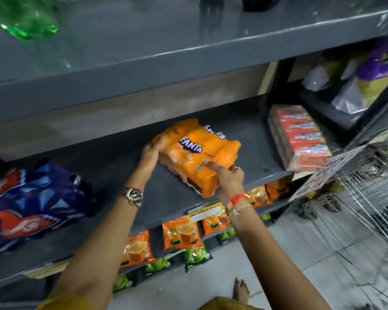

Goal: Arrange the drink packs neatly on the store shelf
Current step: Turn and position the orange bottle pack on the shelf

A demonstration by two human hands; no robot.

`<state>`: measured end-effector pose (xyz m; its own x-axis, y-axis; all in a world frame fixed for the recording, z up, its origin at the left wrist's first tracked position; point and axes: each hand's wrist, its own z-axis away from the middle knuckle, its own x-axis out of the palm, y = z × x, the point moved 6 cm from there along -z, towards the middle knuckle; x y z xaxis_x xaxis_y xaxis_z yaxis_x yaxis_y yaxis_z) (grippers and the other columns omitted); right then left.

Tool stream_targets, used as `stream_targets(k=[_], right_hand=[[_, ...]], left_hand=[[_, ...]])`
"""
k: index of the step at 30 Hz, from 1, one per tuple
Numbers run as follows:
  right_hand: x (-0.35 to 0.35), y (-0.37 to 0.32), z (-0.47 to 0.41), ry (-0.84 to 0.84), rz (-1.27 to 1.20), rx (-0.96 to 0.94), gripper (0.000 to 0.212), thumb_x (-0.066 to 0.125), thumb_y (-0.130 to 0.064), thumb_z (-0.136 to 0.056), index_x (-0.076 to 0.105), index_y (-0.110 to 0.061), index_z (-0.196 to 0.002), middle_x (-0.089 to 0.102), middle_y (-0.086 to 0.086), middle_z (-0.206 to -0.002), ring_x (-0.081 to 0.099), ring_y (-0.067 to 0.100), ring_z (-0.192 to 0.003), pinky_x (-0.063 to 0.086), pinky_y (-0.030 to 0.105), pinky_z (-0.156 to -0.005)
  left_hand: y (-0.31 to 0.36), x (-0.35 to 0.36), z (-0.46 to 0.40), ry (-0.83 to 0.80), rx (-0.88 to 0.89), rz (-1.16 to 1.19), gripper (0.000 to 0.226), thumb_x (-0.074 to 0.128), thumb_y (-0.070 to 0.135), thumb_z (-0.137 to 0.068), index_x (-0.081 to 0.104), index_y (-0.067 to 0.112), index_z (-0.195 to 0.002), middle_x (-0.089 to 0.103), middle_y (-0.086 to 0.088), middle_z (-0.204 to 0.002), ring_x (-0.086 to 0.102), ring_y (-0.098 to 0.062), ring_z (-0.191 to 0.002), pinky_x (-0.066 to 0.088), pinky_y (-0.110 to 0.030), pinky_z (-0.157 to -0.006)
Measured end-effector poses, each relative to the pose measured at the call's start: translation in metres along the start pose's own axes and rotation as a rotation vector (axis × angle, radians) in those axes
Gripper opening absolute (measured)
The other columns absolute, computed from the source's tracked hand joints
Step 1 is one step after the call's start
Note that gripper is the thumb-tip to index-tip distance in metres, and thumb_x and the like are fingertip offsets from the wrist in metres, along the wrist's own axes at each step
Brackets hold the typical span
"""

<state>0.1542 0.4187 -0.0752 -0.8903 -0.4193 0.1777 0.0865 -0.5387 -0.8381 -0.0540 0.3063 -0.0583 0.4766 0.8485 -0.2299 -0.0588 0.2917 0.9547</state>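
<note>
An orange Fanta pack (198, 156) lies on the grey middle shelf (112, 173), turned at a slant to the shelf's front edge, its near corner reaching close to that edge; both hands are on it. The left hand (150, 153) presses flat against the pack's far left end, its fingers (158, 141) held together and curled a little over the plastic wrap; a wristwatch (133, 196) sits on that wrist. The right hand (230, 175) grips the pack's near right side, its fingers (211, 164) pinching the shrink-wrap with the thumb on top; a red thread band (238, 199) and a pale bracelet (241, 209) circle that wrist.

To the left on the same shelf — well apart from the Fanta pack — lies a blue and red drink pack (35, 204); to the right, at the shelf's end, stands a stack of red drink cartons (299, 136), tilted in this wide view. Above, a green bottle (24, 17) stands on the upper shelf (166, 41). Below the middle shelf hang orange tea sachets (182, 234) and green packets (197, 256); a yellow price label (205, 212) sits on the shelf's front edge. A wire basket rack (367, 186) stands at the right, and a bare foot (241, 290) shows on the tiled floor (311, 265).
</note>
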Motion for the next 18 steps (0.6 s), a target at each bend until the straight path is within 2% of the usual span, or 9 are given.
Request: stream_targets(k=[2, 4, 6, 9, 11, 12, 13, 16, 18], right_hand=[[-0.001, -0.033, -0.012, -0.122, 0.049, -0.028, 0.048, 0.084, -0.014, -0.064, 0.061, -0.004, -0.105, 0.070, 0.015, -0.107, 0.066, 0.029, -0.098, 0.057, 0.042, -0.078], [-0.006, -0.048, -0.029, -0.234, 0.114, -0.048, 0.029, 0.080, -0.007, -0.070, 0.056, -0.010, -0.087, 0.067, 0.008, -0.093, 0.063, 0.026, -0.095, 0.053, 0.042, -0.089], [-0.009, -0.057, -0.051, -0.300, 0.188, -0.074, 0.039, 0.082, -0.010, -0.066, 0.052, -0.011, -0.090, 0.063, 0.004, -0.094, 0.061, 0.023, -0.098, 0.051, 0.042, -0.096], [0.004, -0.079, -0.070, -0.509, 0.437, -0.197, 0.058, 0.082, -0.015, -0.067, 0.055, -0.004, -0.117, 0.065, 0.000, -0.104, 0.065, 0.022, -0.101, 0.057, 0.032, -0.088], [0.010, -0.087, -0.075, -0.611, 0.592, -0.378, 0.059, 0.081, -0.012, -0.068, 0.057, -0.006, -0.122, 0.060, -0.004, -0.104, 0.062, 0.019, -0.102, 0.056, 0.015, -0.075], [0.012, -0.090, -0.076, -0.627, 0.634, -0.457, 0.063, 0.082, -0.011, -0.067, 0.055, -0.007, -0.124, 0.055, -0.003, -0.107, 0.058, 0.018, -0.104, 0.055, 0.013, -0.074], [0.012, -0.090, -0.078, -0.621, 0.661, -0.513, 0.069, 0.083, -0.012, -0.065, 0.053, -0.009, -0.127, 0.051, 0.000, -0.111, 0.055, 0.020, -0.108, 0.056, 0.018, -0.080], [0.013, -0.077, -0.081, -0.605, 0.690, -0.633, 0.084, 0.087, -0.016, -0.057, 0.048, -0.010, -0.132, 0.048, 0.005, -0.119, 0.054, 0.031, -0.117, 0.054, 0.047, -0.091], [0.011, -0.064, -0.079, -0.599, 0.707, -0.684, 0.085, 0.087, -0.018, -0.057, 0.047, -0.009, -0.132, 0.047, 0.002, -0.118, 0.054, 0.032, -0.118, 0.053, 0.051, -0.091]], left_hand=[[-0.001, -0.003, -0.003, -0.040, -0.080, -0.039, 0.047, 0.055, 0.041, -0.084, 0.062, 0.003, -0.111, 0.066, -0.012, -0.106, 0.061, -0.026, -0.102, 0.047, -0.027, -0.078], [-0.002, -0.006, -0.006, -0.081, -0.151, -0.077, 0.044, 0.061, 0.046, -0.078, 0.068, 0.006, -0.094, 0.072, -0.009, -0.093, 0.064, -0.025, -0.094, 0.048, -0.028, -0.080], [0.001, -0.008, -0.002, -0.142, -0.166, -0.100, 0.031, 0.063, 0.039, -0.079, 0.065, 0.008, -0.084, 0.071, -0.008, -0.091, 0.063, -0.021, -0.085, 0.047, -0.024, -0.076], [0.001, -0.015, 0.006, -0.200, -0.172, -0.098, 0.058, 0.072, 0.033, -0.069, 0.055, 0.003, -0.116, 0.062, -0.013, -0.118, 0.061, -0.025, -0.103, 0.048, -0.033, -0.090], [-0.004, -0.019, 0.018, -0.146, -0.115, -0.104, 0.050, 0.071, 0.018, -0.074, 0.051, 0.007, -0.119, 0.059, -0.013, -0.121, 0.057, -0.027, -0.111, 0.045, -0.040, -0.097], [-0.010, -0.022, 0.023, -0.073, -0.076, -0.128, 0.048, 0.072, 0.016, -0.073, 0.051, 0.011, -0.116, 0.059, -0.013, -0.121, 0.055, -0.027, -0.112, 0.044, -0.042, -0.099], [-0.013, -0.023, 0.030, -0.002, -0.025, -0.146, 0.052, 0.074, 0.021, -0.069, 0.050, 0.014, -0.115, 0.057, -0.013, -0.123, 0.055, -0.028, -0.112, 0.045, -0.045, -0.099], [-0.034, -0.022, 0.055, 0.219, 0.088, -0.161, 0.069, 0.072, 0.044, -0.056, 0.047, 0.016, -0.114, 0.056, -0.020, -0.123, 0.056, -0.032, -0.111, 0.048, -0.049, -0.093], [-0.049, -0.014, 0.068, 0.311, 0.125, -0.135, 0.060, 0.073, 0.035, -0.066, 0.045, 0.012, -0.115, 0.056, -0.024, -0.120, 0.057, -0.035, -0.109, 0.049, -0.046, -0.089]])
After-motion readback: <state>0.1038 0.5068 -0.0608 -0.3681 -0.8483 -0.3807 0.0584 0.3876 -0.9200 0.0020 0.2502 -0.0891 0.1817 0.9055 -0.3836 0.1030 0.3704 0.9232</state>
